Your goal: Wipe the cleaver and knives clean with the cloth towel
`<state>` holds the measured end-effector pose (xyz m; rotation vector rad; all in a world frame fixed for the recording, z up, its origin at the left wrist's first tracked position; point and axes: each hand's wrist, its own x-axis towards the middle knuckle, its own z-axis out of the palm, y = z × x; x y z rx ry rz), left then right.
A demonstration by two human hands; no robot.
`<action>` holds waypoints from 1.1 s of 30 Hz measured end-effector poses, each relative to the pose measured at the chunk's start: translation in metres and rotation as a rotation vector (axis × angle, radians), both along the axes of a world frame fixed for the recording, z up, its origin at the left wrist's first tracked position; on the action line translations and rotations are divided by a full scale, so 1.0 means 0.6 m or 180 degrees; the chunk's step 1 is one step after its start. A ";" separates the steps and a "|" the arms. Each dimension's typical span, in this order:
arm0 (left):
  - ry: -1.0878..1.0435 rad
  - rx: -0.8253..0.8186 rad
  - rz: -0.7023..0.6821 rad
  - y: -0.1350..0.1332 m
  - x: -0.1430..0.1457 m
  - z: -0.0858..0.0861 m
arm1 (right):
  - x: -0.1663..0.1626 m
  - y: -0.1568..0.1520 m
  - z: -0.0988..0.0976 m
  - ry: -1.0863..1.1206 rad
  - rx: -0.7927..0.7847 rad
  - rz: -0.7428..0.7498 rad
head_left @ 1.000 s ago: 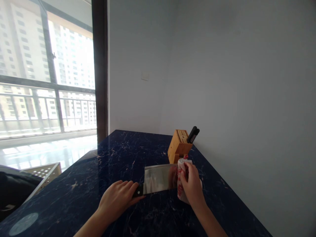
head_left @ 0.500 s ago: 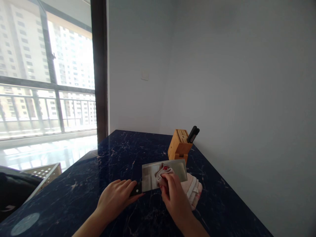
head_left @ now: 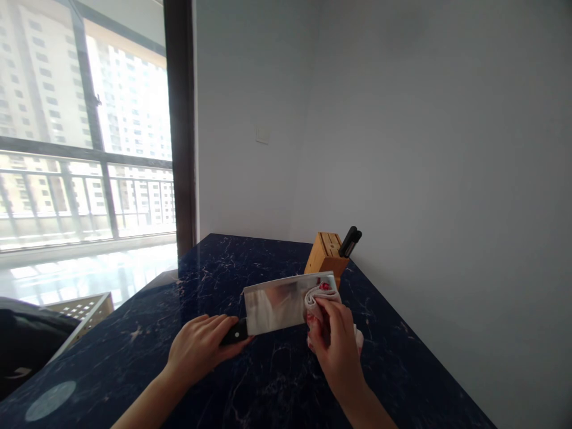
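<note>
partly, cloth point(head_left: 317, 295) pinched by the right grip point(head_left: 336, 345) hides the cleaver point(head_left: 274, 307) the left grip point(head_left: 201, 345) clasps.

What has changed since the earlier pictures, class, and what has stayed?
The right hand moved the cloth leftward along the cleaver, then back right to its far end. The left hand and cleaver shifted slightly left and up in the picture. Nothing was taken hold of or let go; the knife block stayed put.

Black cleaver handle point(head_left: 235, 332); pale-veined navy table point(head_left: 263, 375)
</note>
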<state>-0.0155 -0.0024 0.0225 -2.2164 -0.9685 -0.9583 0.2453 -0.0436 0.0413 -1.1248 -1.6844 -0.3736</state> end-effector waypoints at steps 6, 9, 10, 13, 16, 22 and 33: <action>-0.0065 0.0156 -0.0031 0.005 -0.009 0.003 | -0.010 -0.012 0.003 -0.0167 0.0135 0.0063; -0.0068 0.0156 -0.0008 0.005 -0.009 0.003 | -0.010 -0.013 0.004 -0.0198 0.0165 0.0079; -0.0063 0.0144 0.0003 0.005 -0.008 0.002 | -0.009 -0.012 0.004 -0.0196 0.0159 0.0081; -0.0028 0.0072 0.0047 0.004 -0.006 0.001 | -0.005 -0.006 0.000 -0.0145 0.0115 0.0063; 0.0029 -0.0050 0.0067 0.003 -0.002 -0.002 | -0.003 0.002 -0.007 -0.0077 0.0043 0.0069; 0.0047 -0.0109 0.0097 0.004 -0.001 -0.005 | -0.019 -0.002 -0.018 -0.0334 -0.0204 0.0337; -0.0243 0.0060 0.0006 0.005 -0.006 0.000 | -0.041 -0.039 0.001 -0.0587 0.0057 0.0477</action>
